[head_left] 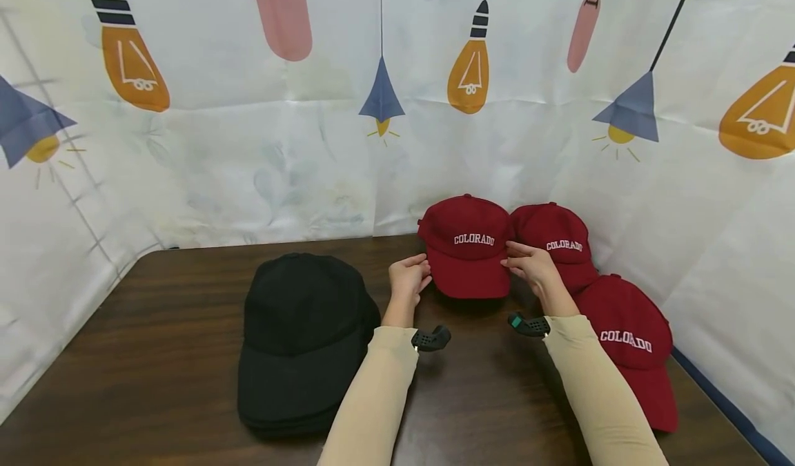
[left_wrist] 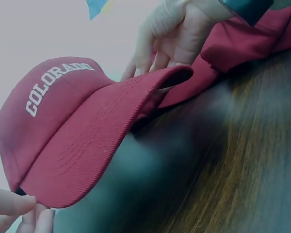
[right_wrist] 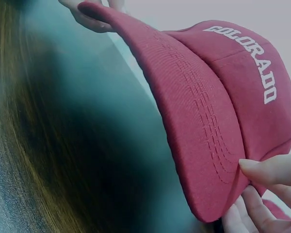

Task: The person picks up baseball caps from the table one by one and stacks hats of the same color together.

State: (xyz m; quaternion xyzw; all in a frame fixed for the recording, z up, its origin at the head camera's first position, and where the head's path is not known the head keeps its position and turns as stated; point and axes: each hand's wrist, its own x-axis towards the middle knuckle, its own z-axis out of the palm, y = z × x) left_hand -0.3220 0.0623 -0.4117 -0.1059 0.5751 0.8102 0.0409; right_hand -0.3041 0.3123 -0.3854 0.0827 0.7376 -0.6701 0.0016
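Note:
Between the two hands is a red baseball cap (head_left: 467, 273) with white COLORADO lettering, its brim toward me. My left hand (head_left: 408, 283) pinches the brim's left corner; in the left wrist view, fingertips (left_wrist: 24, 205) grip that edge. On the opposite side my right hand (head_left: 533, 267) pinches the right corner, where the right wrist view shows the thumb (right_wrist: 262, 167) on top of the brim and fingers beneath. Whether the cap touches the table is hard to tell, though a dark shadow lies under its brim.
Two more red COLORADO caps, a far one (head_left: 553, 228) and a nearer one (head_left: 633, 342), sit at the right, partly behind my right arm. A stack of black caps (head_left: 304, 342) stands left of my left arm. A printed white curtain (head_left: 323, 176) borders the brown table (head_left: 155, 355).

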